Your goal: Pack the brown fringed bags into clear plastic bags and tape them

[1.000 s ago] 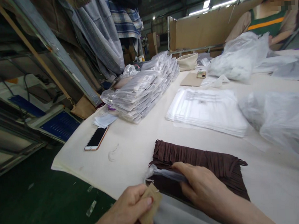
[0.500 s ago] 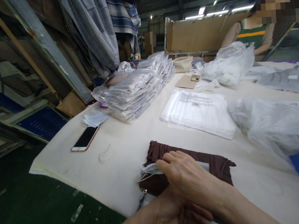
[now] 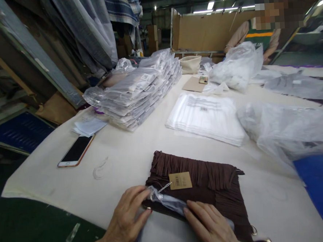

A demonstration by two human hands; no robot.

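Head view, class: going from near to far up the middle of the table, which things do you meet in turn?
Right hand → brown fringed bag with its paper tag → flat pile of white bags → cardboard sheet → cream pouch.

A head-worn camera looks forward and down across a packing table [image 3: 141,144].

The single view sits just above the wearer's own hands, the left hand [image 3: 126,220] and right hand [image 3: 210,225] filling the bottom edge at close range beside a brown fringed bag [image 3: 206,185]. It faces along the table toward a far cardboard partition [image 3: 207,30], with a stack of packed bags [image 3: 137,89] at mid-distance on the left and another person [image 3: 257,38] well away at the upper right. The wide lens bends the scene's edges.
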